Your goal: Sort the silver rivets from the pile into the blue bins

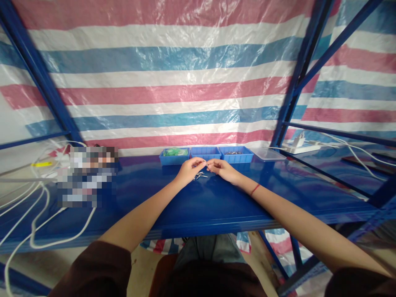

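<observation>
My left hand [191, 170] and my right hand [223, 169] meet above the blue table, fingertips pinched close together. Whatever they pinch is too small to name. Below and between them lies a small pile of thin metal pieces [201, 175] on the table top. Just behind my hands stand three blue bins in a row. The left bin [165, 159] holds green and clear plastic material [175, 152]. No contents show in the middle bin [213, 153], though my hands partly cover its front. Small metal pieces [233, 153] lie in the right bin [244, 158].
A clear plastic lid or tray [269, 154] lies right of the bins. A white power strip [301, 146] with plugs sits farther right. White cables [46, 198] run over the table's left side near a blurred-out patch. Blue metal posts [289, 99] frame a striped tarp [173, 90].
</observation>
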Demonstrator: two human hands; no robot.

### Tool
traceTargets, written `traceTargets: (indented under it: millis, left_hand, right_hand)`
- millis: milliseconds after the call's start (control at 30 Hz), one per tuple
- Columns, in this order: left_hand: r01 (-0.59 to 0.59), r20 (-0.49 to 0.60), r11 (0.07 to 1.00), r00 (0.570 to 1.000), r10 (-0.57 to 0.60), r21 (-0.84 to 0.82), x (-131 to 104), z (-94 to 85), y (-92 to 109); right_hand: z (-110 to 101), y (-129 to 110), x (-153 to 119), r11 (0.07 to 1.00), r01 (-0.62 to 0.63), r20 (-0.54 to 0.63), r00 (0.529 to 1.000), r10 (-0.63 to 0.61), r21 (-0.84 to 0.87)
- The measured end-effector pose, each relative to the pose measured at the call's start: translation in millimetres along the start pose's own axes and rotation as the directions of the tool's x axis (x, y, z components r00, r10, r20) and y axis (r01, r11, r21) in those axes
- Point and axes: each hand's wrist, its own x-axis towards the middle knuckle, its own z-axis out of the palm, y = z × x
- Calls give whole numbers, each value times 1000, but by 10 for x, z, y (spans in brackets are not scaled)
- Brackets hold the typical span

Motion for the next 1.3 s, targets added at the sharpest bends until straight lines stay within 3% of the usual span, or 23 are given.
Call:
traceTargets:
  millis: [467, 633, 833, 1033, 1200, 1300]
  left_hand:
    - [1, 6, 1000, 1000, -1, 0, -8, 14, 20]
    - [-14, -17, 999, 1000, 15, 32, -9, 15, 13]
    - [11, -35, 998, 999, -8, 61, -14, 3, 34]
    - [27, -22, 999, 999, -26, 37, -7, 17, 27]
    - [16, 8, 997, 1000, -17, 70, -14, 23, 4]
    - [34, 31, 981, 999, -41, 190, -23, -1, 11]
  right_hand:
    - [3, 22, 17, 1000, 29, -17, 999, -29, 2]
    - [-20, 64, 53, 995, 94, -83, 992, -96, -31]
    - [-53, 9, 68, 980, 192, -288, 937, -197, -46]
    - [-17, -121, 24, 969, 247, -296, 925, -239, -9]
    - [21, -168, -9, 966, 204, -249, 939, -239, -159]
    - [-57, -189, 1, 915, 209, -280, 907, -313, -346]
